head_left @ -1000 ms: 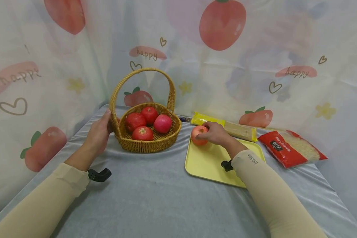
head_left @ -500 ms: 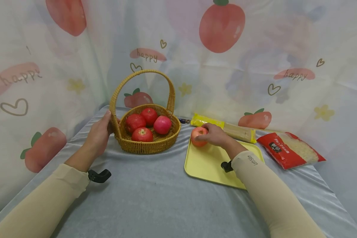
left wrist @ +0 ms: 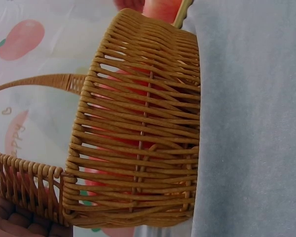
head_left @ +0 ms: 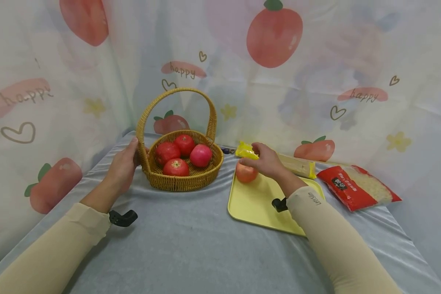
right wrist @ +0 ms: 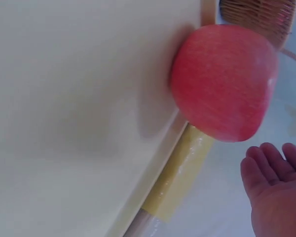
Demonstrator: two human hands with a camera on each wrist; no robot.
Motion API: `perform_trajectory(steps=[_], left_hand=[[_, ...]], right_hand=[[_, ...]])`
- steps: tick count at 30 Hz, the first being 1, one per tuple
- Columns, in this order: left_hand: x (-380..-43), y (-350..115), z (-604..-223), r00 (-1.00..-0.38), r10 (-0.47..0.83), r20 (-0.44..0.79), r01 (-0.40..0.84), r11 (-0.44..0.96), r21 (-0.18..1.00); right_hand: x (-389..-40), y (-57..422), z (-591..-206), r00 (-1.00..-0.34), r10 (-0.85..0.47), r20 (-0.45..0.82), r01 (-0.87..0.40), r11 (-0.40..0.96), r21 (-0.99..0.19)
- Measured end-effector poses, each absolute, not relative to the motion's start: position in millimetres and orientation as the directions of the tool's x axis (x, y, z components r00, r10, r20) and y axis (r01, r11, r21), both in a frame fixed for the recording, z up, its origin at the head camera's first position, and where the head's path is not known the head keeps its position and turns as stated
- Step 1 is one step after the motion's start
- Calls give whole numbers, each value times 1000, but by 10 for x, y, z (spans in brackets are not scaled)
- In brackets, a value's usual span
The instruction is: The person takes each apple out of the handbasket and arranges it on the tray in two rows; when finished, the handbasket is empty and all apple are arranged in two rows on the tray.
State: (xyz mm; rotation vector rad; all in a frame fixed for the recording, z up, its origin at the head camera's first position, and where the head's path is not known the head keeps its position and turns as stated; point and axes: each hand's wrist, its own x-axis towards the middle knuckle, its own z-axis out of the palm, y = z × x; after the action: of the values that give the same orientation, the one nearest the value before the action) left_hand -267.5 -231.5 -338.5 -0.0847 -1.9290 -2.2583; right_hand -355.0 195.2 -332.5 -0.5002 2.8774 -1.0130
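Observation:
On the left stands a wicker basket with a tall hoop handle and several red, apple-like fruits inside. My left hand grips the lower left part of the handle; its fingers pass behind the weave. A pinkish-red apple sits in the far left corner of a yellow tray. Just above it hovers my right hand, fingers and thumb spread apart. The right wrist view shows a gap between the apple and the fingers.
Behind the tray lies a long packet with yellow ends. To its right is a red bag with a see-through window. A small dark object lies between basket and packet. Printed curtains hang behind the grey cloth-covered table.
My right hand has let go of the apple, spread its fingers and lifted slightly above it. The apple stays in the tray corner. My left hand keeps its hold on the basket handle.

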Motion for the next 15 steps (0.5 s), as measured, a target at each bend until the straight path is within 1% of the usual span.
perform_trajectory(steps=[6, 15], left_hand=[[-2680, -2325, -3387, -984, -91, 152, 163, -132, 978], [-2672, -2321, -3373, -985, -85, 153, 161, -99, 982]], right_hand=[[-3527, 1827, -3127, -934, -345, 91, -319, 694, -646], [-3499, 1507, -2823, -903, -411, 126, -392, 665, -636]])
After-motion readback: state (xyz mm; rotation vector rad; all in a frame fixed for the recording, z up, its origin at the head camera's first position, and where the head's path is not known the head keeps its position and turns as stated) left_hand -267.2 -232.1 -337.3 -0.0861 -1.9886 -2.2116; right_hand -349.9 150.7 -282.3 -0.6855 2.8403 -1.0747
